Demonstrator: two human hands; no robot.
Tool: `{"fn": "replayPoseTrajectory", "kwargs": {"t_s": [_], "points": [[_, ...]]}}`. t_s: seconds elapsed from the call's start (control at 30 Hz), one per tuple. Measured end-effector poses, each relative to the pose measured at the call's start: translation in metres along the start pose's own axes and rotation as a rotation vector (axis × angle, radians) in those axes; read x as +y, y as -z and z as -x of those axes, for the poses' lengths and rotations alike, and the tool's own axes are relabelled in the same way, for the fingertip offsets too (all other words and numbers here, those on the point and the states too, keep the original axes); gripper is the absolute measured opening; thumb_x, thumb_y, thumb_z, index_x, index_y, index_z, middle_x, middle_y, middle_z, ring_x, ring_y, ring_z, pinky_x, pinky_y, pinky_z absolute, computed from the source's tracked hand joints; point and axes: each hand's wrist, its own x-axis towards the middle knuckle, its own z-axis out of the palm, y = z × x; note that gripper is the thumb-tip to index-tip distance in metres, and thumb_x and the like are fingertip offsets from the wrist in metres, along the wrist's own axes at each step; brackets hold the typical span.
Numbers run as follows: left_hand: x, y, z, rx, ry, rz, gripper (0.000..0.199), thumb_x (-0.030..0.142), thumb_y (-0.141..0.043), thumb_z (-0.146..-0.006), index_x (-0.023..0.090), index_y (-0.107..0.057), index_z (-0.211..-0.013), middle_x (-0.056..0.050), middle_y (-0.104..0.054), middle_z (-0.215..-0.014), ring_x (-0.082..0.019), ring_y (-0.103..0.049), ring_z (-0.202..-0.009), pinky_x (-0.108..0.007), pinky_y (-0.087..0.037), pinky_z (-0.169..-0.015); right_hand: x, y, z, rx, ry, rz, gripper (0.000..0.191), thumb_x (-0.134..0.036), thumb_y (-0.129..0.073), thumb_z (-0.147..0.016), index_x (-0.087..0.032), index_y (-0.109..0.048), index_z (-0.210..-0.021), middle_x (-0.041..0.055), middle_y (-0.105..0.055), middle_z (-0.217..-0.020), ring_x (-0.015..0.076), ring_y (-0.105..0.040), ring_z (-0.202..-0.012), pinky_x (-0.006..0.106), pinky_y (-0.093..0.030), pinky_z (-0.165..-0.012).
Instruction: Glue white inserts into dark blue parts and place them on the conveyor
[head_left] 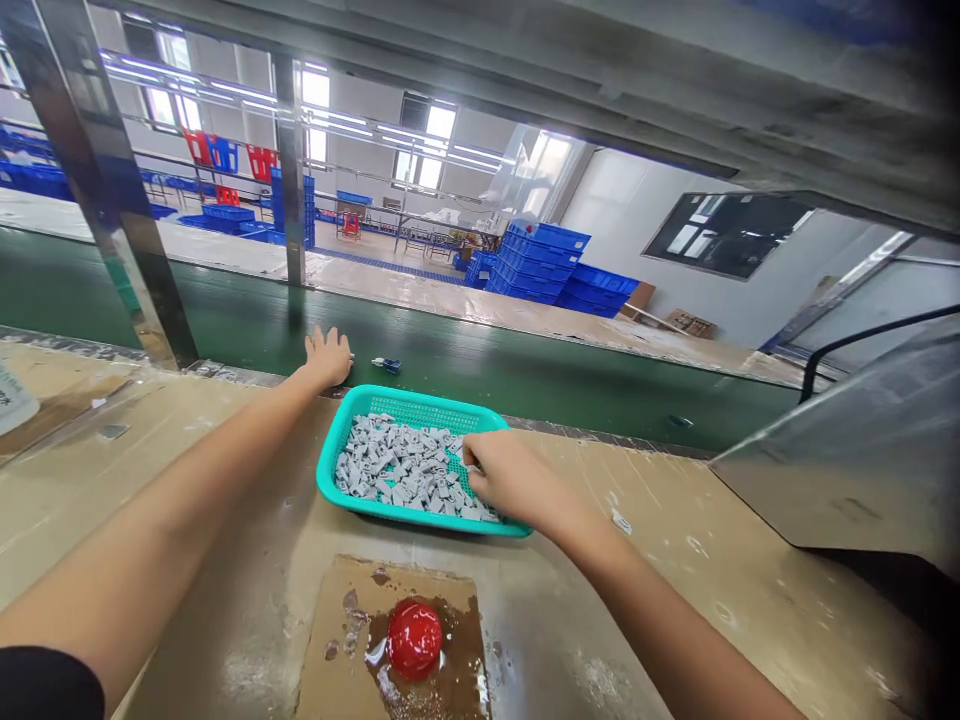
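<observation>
My left hand (pixel 328 358) reaches over the green conveyor belt (pixel 465 355), palm down, its fingers stretched out and apart. Just right of it, a small dark blue part with a white end (pixel 386 365) lies on the belt. A turquoise plastic basket (pixel 429 519) sits at the belt's near edge, full of small grey plastic pieces (pixel 405 460). Over the basket's right side, my right hand (pixel 501 472) is closed in a pinch, with a grey piece at its fingertips. In front of the basket, a glossy red dome (pixel 415 638) rests on a wet cardboard sheet (pixel 330 600).
One loose grey piece (pixel 621 521) lies on the worktop right of my right hand. Farther along the belt is another small dark part (pixel 680 421). A metal post (pixel 112 200) rises at left, and a clear panel (pixel 862 430) stands at right. Blue crates (pixel 536 260) are stacked beyond.
</observation>
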Motion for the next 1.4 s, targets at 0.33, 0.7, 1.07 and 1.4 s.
{"fn": "replayPoseTrajectory", "kwargs": {"t_s": [0.33, 0.7, 1.07, 1.4], "points": [[0.026, 0.002, -0.005, -0.154, -0.256, 0.160, 0.030, 0.009, -0.052, -0.064, 0.016, -0.064, -0.091, -0.010, -0.060, -0.097, -0.025, -0.053, -0.097, -0.032, -0.036, -0.088, 0.024, 0.013, 0.084, 0.011, -0.041, -1.167, 0.015, -0.027, -0.062, -0.071, -0.016, -0.056, -0.079, -0.0016, -0.051, -0.056, 0.0108, -0.051, -0.049, 0.025, -0.044, -0.047], [0.072, 0.055, 0.076, -0.108, -0.203, 0.905, 0.031, 0.027, -0.049, -0.078, 0.018, -0.050, -0.108, -0.007, -0.055, -0.099, -0.015, -0.061, -0.081, -0.025, -0.047, -0.070, 0.014, -0.036, 0.109, 0.045, 0.045, -0.995, 0.014, -0.019, -0.055, -0.076, -0.018, -0.061, -0.088, 0.0039, -0.056, -0.083, 0.0125, -0.056, -0.064, 0.026, -0.050, -0.059], [0.120, 0.056, 0.113, -0.208, -0.187, 1.378, 0.028, 0.017, -0.060, -0.070, 0.014, -0.054, -0.097, -0.004, -0.057, -0.092, -0.012, -0.059, -0.077, -0.029, -0.046, -0.073, -0.002, -0.045, 0.114, 0.148, 0.203, -0.569, 0.015, -0.005, -0.051, -0.075, -0.019, -0.059, -0.075, 0.0033, -0.061, -0.077, 0.0168, -0.054, -0.078, 0.029, -0.046, -0.068], [0.125, 0.054, 0.118, -0.291, -0.202, 1.342, 0.030, 0.026, -0.063, -0.068, 0.018, -0.044, -0.089, 0.005, -0.050, -0.062, -0.006, -0.050, -0.051, -0.019, -0.036, -0.048, -0.004, -0.054, 0.113, 0.264, 0.330, -0.577, 0.020, -0.003, -0.049, -0.076, -0.018, -0.063, -0.074, 0.0048, -0.063, -0.076, 0.0173, -0.051, -0.076, 0.031, -0.046, -0.066]]}}
